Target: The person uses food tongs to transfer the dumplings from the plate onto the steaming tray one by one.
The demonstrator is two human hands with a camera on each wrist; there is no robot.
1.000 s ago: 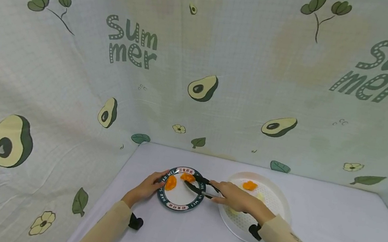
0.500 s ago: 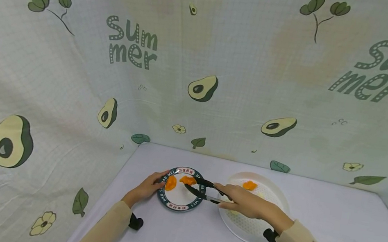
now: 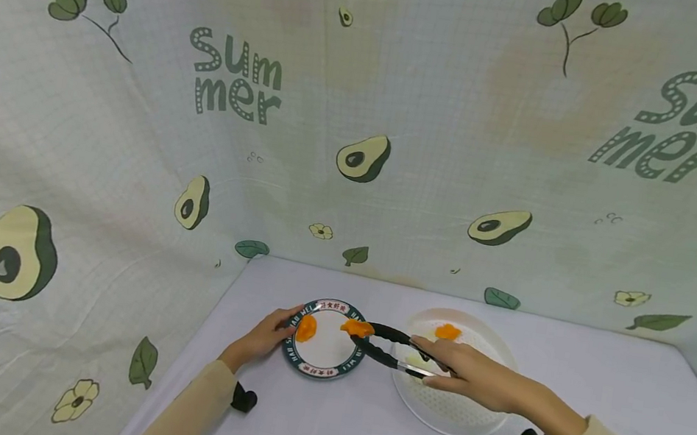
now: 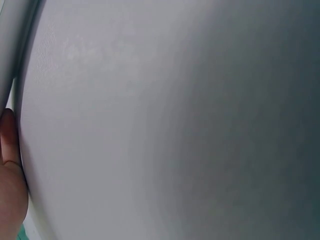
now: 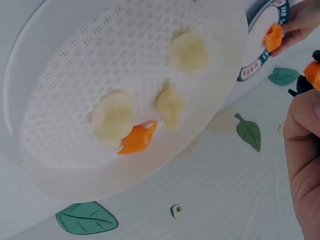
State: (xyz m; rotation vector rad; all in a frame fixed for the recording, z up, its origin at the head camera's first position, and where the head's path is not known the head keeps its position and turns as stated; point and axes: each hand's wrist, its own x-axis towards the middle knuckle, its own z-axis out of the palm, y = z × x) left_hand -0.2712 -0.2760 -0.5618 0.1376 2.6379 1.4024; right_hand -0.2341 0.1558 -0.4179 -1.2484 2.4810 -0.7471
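I see my right hand (image 3: pixel 474 373) gripping the tongs (image 3: pixel 393 348), whose long axis runs left from it, tips pinching an orange piece (image 3: pixel 357 328) over the plate's (image 3: pixel 318 372) right rim. My left hand (image 3: pixel 268 333) holds the plate's left edge, fingers curled.

A white table (image 3: pixel 597 401) sits in a corner; avocado-print "Summer" cloth (image 3: pixel 131 142) drapes both walls under soft, even light.

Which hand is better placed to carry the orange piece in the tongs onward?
Right. The right hand grips the black tongs, whose tips pinch the orange food piece above the rim of the small patterned round plate. The left hand only holds that plate's left edge.
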